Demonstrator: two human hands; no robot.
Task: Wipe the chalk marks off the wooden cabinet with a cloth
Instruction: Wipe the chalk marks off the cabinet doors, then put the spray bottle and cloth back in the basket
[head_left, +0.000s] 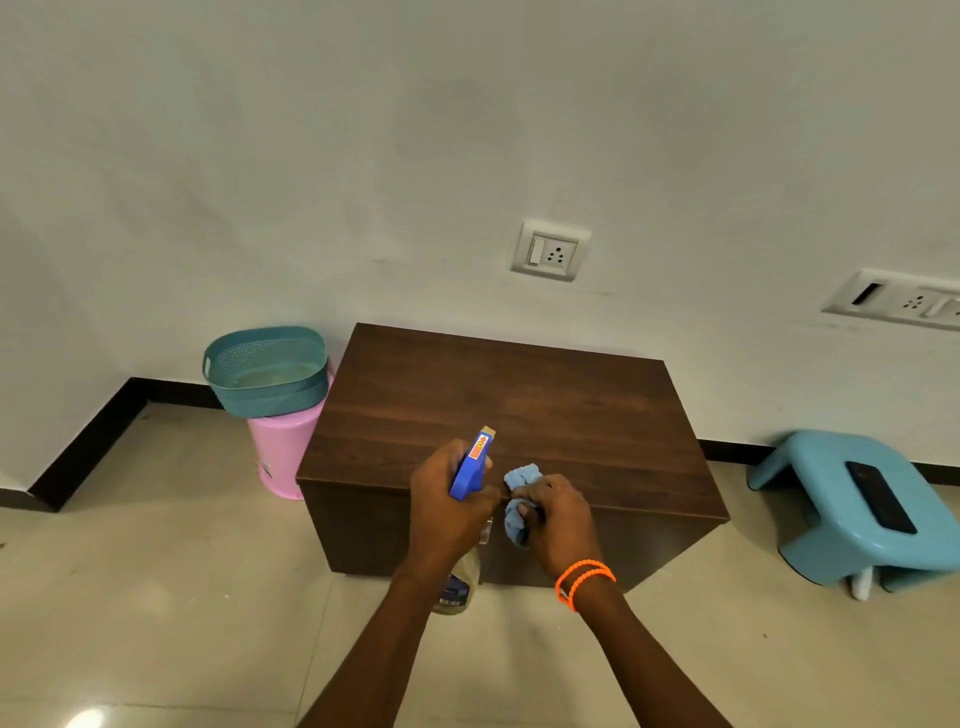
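Head view shows your right hand (558, 514) with its grip bunched tight around the blue cloth (519, 506), and your left hand (447, 499) wrapped around a spray bottle (474, 462) whose nozzle points away from you. Both hover over the near edge of the wooden cabinet (509, 410); its top stretches forward and sideways from the cloth. No chalk marks are clear enough to make out, so your right hand looks best placed to sweep outward.

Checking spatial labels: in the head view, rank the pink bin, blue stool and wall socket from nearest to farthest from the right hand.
1. Blue stool, floor, right of right hand.
2. Pink bin, left of cabinet.
3. Wall socket, above cabinet.
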